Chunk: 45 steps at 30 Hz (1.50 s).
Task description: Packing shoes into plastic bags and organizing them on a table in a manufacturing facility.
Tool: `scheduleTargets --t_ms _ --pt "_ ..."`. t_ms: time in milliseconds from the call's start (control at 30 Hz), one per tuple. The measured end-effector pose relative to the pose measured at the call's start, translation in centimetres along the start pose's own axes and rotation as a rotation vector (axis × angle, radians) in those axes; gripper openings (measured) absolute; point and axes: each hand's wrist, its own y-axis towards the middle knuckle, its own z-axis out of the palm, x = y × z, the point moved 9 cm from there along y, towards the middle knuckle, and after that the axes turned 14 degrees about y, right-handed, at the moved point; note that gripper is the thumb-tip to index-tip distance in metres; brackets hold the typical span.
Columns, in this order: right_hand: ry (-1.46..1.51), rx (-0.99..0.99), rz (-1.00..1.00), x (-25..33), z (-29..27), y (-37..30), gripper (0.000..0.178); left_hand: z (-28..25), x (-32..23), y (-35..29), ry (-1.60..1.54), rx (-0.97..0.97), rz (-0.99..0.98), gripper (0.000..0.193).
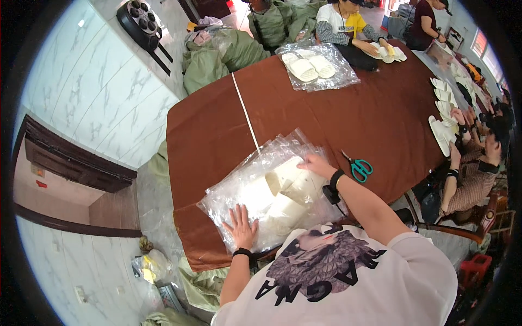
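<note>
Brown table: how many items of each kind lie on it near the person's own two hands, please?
Pile of clear plastic bags holding white slippers: 1
Teal-handled scissors: 1
Long white strip: 1
Total: 3

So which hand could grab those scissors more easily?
The right hand: it rests on the bags' far edge, nearest the scissors. The left hand lies flat at the near edge, farther away.

Bright, even daylight, soft shadows, strong fisheye bending and dark corners.
</note>
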Motion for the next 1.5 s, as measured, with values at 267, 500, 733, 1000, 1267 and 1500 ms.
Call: scheduleTargets --t_ms 267,500,733,1000,1267,1500 --pt "-0.085 0.074 0.098 -2.2 -1.9 0.1 0.05 -0.7 -0.9 0.6 0.018 -0.027 0.027 0.071" --pt "-0.232 -0.06 0.08 -0.9 -3.0 -1.7 0.038 -1.1 -0.5 0.5 -0.012 -0.052 0.015 0.069" --pt "-0.013 -0.079 -0.038 -1.2 -3.2 -2.7 0.05 -0.6 -0.6 0.2 -0.024 -0.076 0.016 0.069" --pt "0.096 -0.018 0.06 -3.5 -5.5 -3.9 0.027 -0.7 -0.4 0.2 -0.021 -0.11 0.012 0.069" --pt "0.215 -0.19 0.109 -0.3 -17.5 -8.5 0.026 -0.9 -0.3 0.0 -0.025 -0.093 0.003 0.067" --pt "-0.003 -0.437 -0.047 5.2 -33.2 -13.0 0.022 -1.0 -0.1 -0.2 -0.07 -0.052 0.012 0.072"
